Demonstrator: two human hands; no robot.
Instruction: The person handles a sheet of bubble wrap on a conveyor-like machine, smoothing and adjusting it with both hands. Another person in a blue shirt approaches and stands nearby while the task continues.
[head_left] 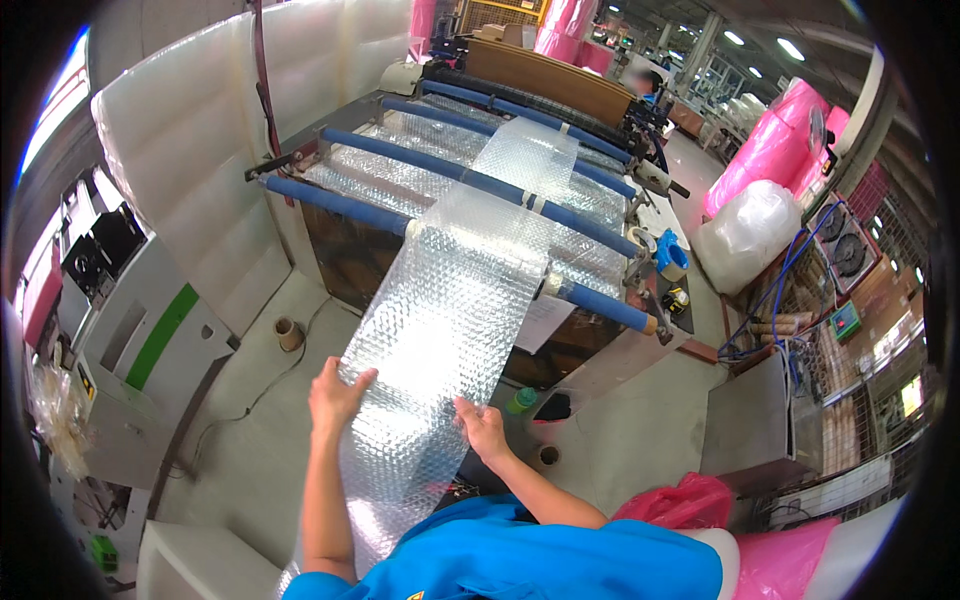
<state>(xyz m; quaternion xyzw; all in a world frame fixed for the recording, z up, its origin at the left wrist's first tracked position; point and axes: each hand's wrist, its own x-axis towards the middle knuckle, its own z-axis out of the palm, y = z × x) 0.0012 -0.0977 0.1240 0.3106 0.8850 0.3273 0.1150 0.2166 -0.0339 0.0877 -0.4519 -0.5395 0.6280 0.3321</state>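
A long strip of silvery bubble wrap (440, 310) runs from the machine's blue rollers down toward my body. Its left edge is in my left hand (336, 398), with the thumb on top and the other fingers partly hidden at the edge. A little lower, my right hand (484, 432) pinches the right edge, its fingers partly curled under. Between the hands the strip hangs slanted and fairly flat, shining with reflected light. Its lower end passes in front of my blue shirt (540, 555), out of full sight.
Blue rollers (370, 203) cross the machine ahead. Cardboard cores (289, 334) stand on the floor, with a cable near the left one. A green bottle (521, 400) is under the machine. At right are tape rolls (672, 256), pink film rolls (775, 150) and a metal cabinet (755, 425).
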